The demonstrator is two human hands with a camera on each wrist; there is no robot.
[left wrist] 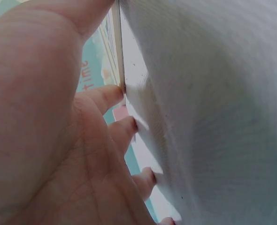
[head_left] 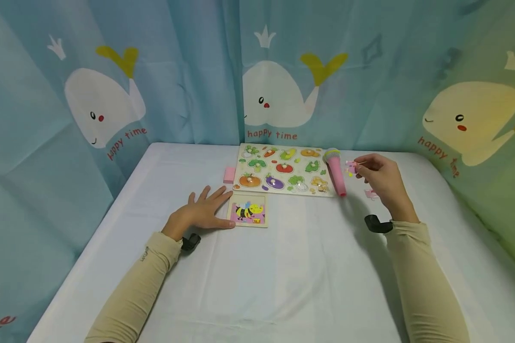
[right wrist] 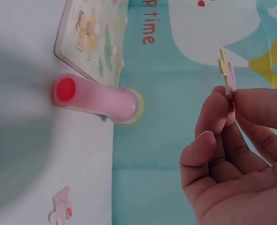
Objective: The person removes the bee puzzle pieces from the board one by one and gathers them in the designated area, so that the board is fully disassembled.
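Note:
Between thumb and fingertips my right hand (head_left: pixel 379 178) pinches a small pink jigsaw piece (head_left: pixel 351 167), raised above the table at the right. The right wrist view shows that jigsaw piece (right wrist: pixel 226 72) edge-on. Below the hand, another pink jigsaw piece (head_left: pixel 371 194) lies on the table. My left hand (head_left: pixel 203 209) rests with spread fingers at the left edge of a small square bee puzzle (head_left: pixel 249 210). Its thumb touches the puzzle's lower left corner. In the left wrist view the fingertips (left wrist: pixel 114 93) press on the tabletop beside the wooden edge.
Behind the bee puzzle lies a wooden vegetable peg puzzle (head_left: pixel 283 159). A pink toy microphone (head_left: pixel 336 174) leans along its right side, and a pink block (head_left: pixel 229 175) sits at its left. A blue whale-print curtain (head_left: pixel 197 85) hangs behind the white table (head_left: pixel 257 281).

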